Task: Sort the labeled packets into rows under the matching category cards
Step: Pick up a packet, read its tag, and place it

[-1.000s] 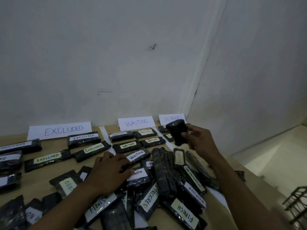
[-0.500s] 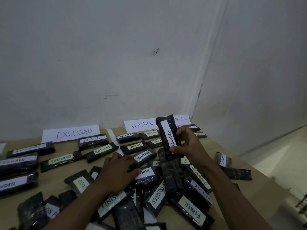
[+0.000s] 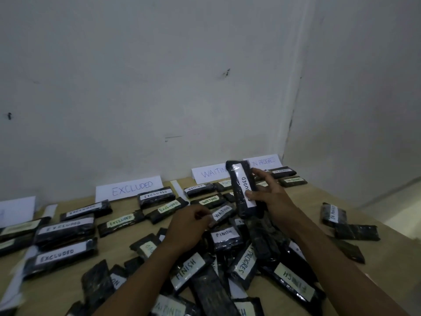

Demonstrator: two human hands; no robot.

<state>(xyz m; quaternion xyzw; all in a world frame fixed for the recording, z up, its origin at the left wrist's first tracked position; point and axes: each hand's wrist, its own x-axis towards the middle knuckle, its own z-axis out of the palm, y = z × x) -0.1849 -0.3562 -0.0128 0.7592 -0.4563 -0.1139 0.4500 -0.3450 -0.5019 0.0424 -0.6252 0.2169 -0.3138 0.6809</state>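
In the centre right of the frame the right hand (image 3: 271, 197) holds the EXCLUDED packet (image 3: 242, 188) nearly upright above the heap, thumb pressed across the lower end of its label and fingers curled behind it. The hold sits at the bottom end only, so the glossy wrapper could slide or tip out during the carry. This packet stands in front of the WAITING card (image 3: 209, 174), far from its own EXCLUDED card (image 3: 129, 190) at centre left. The path there crosses the left hand (image 3: 189, 224) and the placed WAITING rows, which a low pass could knock askew. The left hand's curled fingers meet the end of a WAITING packet (image 3: 222, 213); whether they pinch it or only touch it cannot be told. If both hands move together, they may collide. The unsorted pile (image 3: 227, 270) at lower centre overlaps loosely, and a dropped packet could bury labels or push pieces toward the table (image 3: 319, 201) edge at right.
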